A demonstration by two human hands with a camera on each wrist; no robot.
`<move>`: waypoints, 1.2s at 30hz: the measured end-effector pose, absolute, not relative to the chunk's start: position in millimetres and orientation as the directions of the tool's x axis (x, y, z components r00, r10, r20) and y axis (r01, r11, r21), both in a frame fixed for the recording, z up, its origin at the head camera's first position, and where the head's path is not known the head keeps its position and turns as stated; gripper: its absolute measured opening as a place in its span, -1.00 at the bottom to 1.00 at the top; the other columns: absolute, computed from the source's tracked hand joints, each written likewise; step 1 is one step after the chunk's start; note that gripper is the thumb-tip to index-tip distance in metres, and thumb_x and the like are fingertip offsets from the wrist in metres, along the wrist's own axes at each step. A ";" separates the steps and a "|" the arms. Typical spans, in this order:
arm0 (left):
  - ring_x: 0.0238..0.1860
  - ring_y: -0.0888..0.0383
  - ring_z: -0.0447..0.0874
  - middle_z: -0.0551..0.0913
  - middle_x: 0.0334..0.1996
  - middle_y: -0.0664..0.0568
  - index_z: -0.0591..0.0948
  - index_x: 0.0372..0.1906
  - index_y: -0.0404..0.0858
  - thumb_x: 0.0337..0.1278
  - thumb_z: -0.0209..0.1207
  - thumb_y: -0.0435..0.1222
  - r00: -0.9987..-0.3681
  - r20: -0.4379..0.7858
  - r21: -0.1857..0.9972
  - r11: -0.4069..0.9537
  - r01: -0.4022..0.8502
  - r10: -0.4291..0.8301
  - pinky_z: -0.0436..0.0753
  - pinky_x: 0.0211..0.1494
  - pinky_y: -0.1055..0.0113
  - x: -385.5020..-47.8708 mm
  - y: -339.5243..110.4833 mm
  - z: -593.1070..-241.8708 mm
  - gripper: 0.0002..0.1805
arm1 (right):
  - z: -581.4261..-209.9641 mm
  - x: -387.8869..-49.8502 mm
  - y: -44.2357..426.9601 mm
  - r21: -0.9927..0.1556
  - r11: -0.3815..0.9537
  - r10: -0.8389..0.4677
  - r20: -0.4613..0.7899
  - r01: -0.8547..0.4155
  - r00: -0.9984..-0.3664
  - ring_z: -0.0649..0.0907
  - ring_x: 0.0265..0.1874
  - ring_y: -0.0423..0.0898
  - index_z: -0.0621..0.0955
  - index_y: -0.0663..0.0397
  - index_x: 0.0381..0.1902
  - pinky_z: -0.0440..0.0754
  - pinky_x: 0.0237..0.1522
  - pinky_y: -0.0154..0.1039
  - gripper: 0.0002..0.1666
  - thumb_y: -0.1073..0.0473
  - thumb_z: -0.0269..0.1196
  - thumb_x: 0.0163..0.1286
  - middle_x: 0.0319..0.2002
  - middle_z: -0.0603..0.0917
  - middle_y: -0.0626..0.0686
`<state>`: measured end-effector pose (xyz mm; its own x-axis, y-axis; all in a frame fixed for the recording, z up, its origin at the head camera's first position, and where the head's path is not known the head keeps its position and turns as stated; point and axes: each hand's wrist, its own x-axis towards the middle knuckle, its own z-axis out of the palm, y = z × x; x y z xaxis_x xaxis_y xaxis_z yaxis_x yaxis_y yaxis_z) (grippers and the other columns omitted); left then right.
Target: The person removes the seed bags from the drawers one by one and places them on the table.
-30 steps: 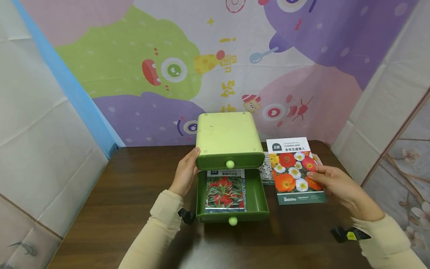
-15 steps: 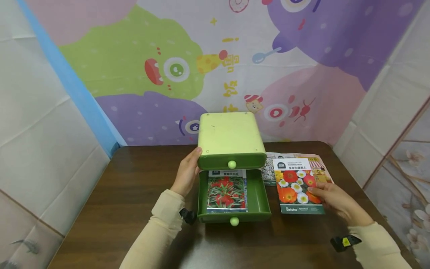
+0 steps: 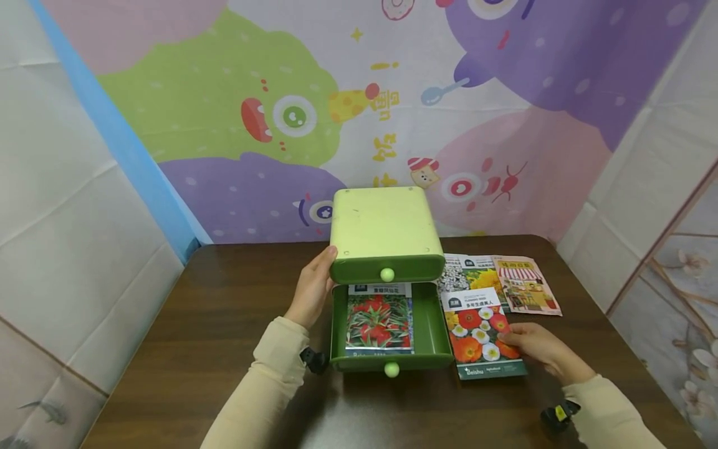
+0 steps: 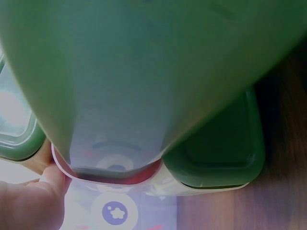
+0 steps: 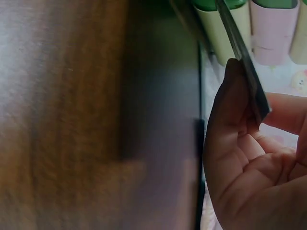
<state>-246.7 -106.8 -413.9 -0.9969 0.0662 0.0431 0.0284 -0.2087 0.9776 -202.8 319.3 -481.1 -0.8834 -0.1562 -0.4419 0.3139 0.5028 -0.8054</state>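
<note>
Pinching seed packet (image 3: pixel 479 343), red-flowered packet (image 3: pixel 378 321) in drawer (image 3: pixel 429 324)

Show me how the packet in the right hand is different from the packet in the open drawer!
The held packet shows red, orange and white flowers; the drawer packet shows red flowers among pointy green leaves. The right hand pinches the held packet, while the drawer packet lies inside the lower drawer. The held packet looks slanted; the drawer packet looks nearly straight. Both have white tops above flower pictures.
</note>
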 end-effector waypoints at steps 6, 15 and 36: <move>0.46 0.08 0.27 0.24 0.49 -0.02 0.27 0.47 -0.27 0.44 -0.01 0.07 -0.997 0.046 0.978 -0.205 0.031 0.069 0.34 0.49 0.08 -247.0 -106.6 -414.5 -0.30 | -489.4 -202.2 314.2 -0.789 0.532 -0.134 -0.437 0.308 -0.889 0.61 -0.29 -0.17 0.56 0.46 0.00 0.60 -0.23 -0.28 -0.57 0.12 0.14 0.46 -0.30 0.69 -0.02; 0.46 0.05 0.27 0.25 0.48 -0.07 0.24 0.48 -0.30 0.46 -0.02 0.03 -0.996 0.050 0.976 -0.216 0.034 0.069 0.31 0.51 0.07 -245.4 -105.7 -412.9 -0.31 | -491.6 -200.6 308.9 -0.789 0.535 -0.136 -0.434 0.302 -0.891 0.63 -0.35 -0.18 0.60 0.48 -0.08 0.63 -0.30 -0.27 -0.64 0.19 0.13 0.44 -0.37 0.69 -0.02; 0.44 0.02 0.30 0.25 0.48 -0.09 0.23 0.47 -0.34 0.47 -0.03 0.00 -0.998 0.047 0.976 -0.213 0.034 0.052 0.34 0.49 0.06 -245.4 -104.2 -411.4 -0.32 | -493.8 -198.3 297.7 -0.597 0.773 -0.020 -0.363 0.216 -0.932 0.34 -0.77 -0.24 0.41 -0.04 -0.79 0.33 -0.67 -0.39 -0.47 -0.04 0.29 0.31 -0.79 0.33 -0.15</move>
<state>-245.4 -104.2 -411.4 -0.9975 0.0522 0.0466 0.0344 -0.2134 0.9764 -198.3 297.7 -493.8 -0.9316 -0.0200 -0.3630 0.2159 0.7730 -0.5966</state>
